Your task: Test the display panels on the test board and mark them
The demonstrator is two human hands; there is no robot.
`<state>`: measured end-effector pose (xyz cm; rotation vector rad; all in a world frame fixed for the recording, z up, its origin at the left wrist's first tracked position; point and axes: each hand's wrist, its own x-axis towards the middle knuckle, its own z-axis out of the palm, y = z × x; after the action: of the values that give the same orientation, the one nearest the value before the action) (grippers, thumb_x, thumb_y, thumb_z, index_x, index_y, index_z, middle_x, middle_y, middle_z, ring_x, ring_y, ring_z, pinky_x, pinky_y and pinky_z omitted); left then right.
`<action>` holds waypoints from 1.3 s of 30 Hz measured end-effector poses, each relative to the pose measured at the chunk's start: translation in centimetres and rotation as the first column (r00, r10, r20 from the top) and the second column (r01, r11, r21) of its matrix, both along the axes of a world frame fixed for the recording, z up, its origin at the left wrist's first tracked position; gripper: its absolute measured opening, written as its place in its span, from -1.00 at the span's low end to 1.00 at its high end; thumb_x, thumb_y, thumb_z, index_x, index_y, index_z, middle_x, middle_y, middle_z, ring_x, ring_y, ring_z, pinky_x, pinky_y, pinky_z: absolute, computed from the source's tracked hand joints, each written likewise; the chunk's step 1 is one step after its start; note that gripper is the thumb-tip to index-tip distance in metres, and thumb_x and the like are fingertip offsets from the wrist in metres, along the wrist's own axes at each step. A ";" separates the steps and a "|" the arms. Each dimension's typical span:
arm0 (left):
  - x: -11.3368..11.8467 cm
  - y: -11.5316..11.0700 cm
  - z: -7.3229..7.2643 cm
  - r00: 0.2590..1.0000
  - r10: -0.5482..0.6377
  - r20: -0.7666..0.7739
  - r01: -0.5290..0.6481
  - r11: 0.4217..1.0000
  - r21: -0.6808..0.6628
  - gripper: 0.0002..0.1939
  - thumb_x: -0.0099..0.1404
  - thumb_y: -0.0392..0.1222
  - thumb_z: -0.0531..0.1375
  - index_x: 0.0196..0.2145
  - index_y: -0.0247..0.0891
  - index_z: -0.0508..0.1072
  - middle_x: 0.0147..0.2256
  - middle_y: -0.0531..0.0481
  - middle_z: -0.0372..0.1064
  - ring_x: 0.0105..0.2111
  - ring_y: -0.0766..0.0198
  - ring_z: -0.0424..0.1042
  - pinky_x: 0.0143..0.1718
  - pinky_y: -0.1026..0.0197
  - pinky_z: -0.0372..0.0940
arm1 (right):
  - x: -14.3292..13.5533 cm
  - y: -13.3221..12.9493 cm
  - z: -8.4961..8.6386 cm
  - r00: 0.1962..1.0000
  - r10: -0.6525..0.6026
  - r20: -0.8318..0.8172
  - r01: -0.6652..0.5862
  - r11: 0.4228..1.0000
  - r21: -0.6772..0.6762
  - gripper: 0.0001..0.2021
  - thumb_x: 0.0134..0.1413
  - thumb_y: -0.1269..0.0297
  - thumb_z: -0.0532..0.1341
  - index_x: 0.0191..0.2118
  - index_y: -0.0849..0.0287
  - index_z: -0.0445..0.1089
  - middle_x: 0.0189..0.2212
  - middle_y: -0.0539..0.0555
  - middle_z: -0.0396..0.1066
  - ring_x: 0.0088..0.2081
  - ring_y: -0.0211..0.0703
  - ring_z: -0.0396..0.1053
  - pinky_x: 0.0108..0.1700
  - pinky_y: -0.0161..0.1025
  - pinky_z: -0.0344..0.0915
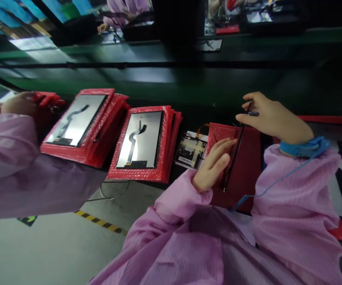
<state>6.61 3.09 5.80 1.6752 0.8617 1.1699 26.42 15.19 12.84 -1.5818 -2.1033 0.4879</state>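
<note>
My left hand [212,166] is at the centre right with its fingers stretched out, over a red bubble-wrap sleeve [222,132]. Beside its fingertips a thin dark panel [233,158] shows almost edge-on, tilted above a dark red surface [248,158]. My right hand [250,109], with a blue strap at the wrist, is bent at the panel's far end. Its thumb and fingers close around a small dark piece, too small to name. Left of my left hand lies a flat electronic part [191,150] with a printed label and an orange flex strip.
Two stacks of red bubble-wrap sleeves, each topped by a silvery display panel [145,138] [77,118], stand to the left. Another person's hand [19,105] reaches in at far left. A further panel [339,170] lies at right, partly behind my sleeve. A dark rail [129,65] runs behind.
</note>
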 end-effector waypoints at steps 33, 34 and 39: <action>-7.0 -3.3 -6.9 0.562 0.452 -0.692 -0.001 0.838 0.546 -0.54 0.45 -0.04 0.06 0.20 -0.30 0.36 -0.11 -0.22 0.47 -0.11 0.06 0.47 -0.10 0.06 0.38 | -1.6 -3.1 0.9 0.949 -0.316 0.019 0.316 0.944 -0.097 -0.40 0.10 0.15 0.18 0.21 0.34 0.14 -0.11 0.37 0.49 -0.10 0.21 0.50 -0.01 0.15 0.41; -6.9 -3.3 -6.9 0.582 0.401 -0.707 0.076 0.839 0.539 -0.50 0.43 0.00 0.09 0.21 -0.31 0.35 -0.01 -0.27 0.44 0.01 -0.02 0.43 0.01 -0.04 0.35 | -1.1 -3.6 0.7 0.935 -0.356 0.013 0.355 0.930 -0.097 -0.45 0.09 0.21 0.16 0.17 0.34 0.17 -0.19 0.35 0.51 -0.18 0.20 0.51 -0.07 0.13 0.42; -6.7 -2.9 -7.0 0.532 0.273 -0.801 0.207 0.876 0.436 -0.46 0.43 -0.01 0.10 0.27 -0.27 0.30 0.22 -0.28 0.33 0.27 -0.10 0.24 0.33 -0.33 0.00 | 3.0 -6.2 -0.8 0.883 -0.466 -0.054 0.468 0.882 0.049 -0.55 0.03 0.32 0.15 0.08 0.27 0.24 -0.28 0.31 0.50 -0.22 0.21 0.49 -0.09 0.12 0.41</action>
<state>-0.04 0.16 -1.19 2.7754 1.2445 0.5080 29.45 9.04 12.06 -1.9419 -1.6043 0.2785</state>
